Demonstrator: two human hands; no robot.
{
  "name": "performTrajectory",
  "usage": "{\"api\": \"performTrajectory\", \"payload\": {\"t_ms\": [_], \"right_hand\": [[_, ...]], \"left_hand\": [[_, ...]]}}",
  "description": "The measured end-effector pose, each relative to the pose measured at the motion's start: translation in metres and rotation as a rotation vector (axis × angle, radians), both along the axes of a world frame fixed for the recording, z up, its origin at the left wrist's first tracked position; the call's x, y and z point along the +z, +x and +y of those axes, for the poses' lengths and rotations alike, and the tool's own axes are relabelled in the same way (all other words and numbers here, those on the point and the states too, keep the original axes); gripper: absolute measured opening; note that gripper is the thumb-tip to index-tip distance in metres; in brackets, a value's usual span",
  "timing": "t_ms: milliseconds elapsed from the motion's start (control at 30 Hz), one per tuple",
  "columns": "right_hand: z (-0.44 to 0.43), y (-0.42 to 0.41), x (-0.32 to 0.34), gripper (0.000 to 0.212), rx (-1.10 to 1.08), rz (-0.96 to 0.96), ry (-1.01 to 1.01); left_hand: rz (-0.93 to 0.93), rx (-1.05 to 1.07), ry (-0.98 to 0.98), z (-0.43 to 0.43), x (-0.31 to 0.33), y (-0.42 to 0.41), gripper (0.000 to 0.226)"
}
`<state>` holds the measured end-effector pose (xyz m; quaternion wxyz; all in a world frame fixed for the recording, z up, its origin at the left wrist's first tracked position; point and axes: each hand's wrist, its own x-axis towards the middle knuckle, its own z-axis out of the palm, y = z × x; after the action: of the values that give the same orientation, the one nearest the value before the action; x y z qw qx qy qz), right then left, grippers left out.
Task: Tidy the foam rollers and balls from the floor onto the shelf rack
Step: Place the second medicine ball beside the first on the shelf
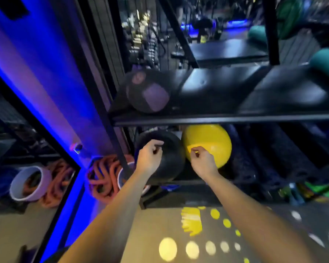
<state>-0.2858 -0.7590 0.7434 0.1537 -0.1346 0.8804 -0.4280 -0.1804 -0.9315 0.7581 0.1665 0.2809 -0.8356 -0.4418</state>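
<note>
While left hand [149, 158] hovered loosely curled and empty at black ball [174, 149], right hand [203, 162] did likewise at yellow ball [214, 141], low in shelf rack [217, 117].

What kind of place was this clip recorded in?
Most likely a gym's equipment corner: a black shelf rack holds a dark medicine ball and a yellow ball, a teal foam roller lies on its upper shelf, and a thick orange rope is coiled on the floor.

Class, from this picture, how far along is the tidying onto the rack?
Done: black ball and yellow ball sit on the lower shelf, a purple-patched ball and teal foam roller above. In hand: nothing; left hand and right hand hover empty. Left: no ball or roller shows on the visible floor.
</note>
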Motion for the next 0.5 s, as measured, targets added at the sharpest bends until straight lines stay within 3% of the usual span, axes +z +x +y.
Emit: {"api": "performTrajectory", "payload": {"t_ms": [133, 267, 433, 500], "right_hand": [[0.042, 0.038, -0.091, 0.022, -0.089, -0.183, 0.162], [0.087, 0.081, -0.203, 0.022, -0.199, -0.371, 0.306], [0.156, 0.144, -0.395, 0.032, -0.256, -0.653, 0.465], [0.184, 0.174, -0.491, 0.045, -0.285, -0.707, 0.527]], "left_hand": [[-0.211, -0.135, 0.182, 0.04, -0.113, 0.02, 0.028], [-0.502, -0.205, 0.516, 0.097, -0.221, 0.052, 0.034], [-0.781, -0.108, 0.9, 0.168, -0.401, 0.107, 0.039], [-0.877, -0.042, 0.946, 0.197, -0.487, 0.126, 0.036]]}}
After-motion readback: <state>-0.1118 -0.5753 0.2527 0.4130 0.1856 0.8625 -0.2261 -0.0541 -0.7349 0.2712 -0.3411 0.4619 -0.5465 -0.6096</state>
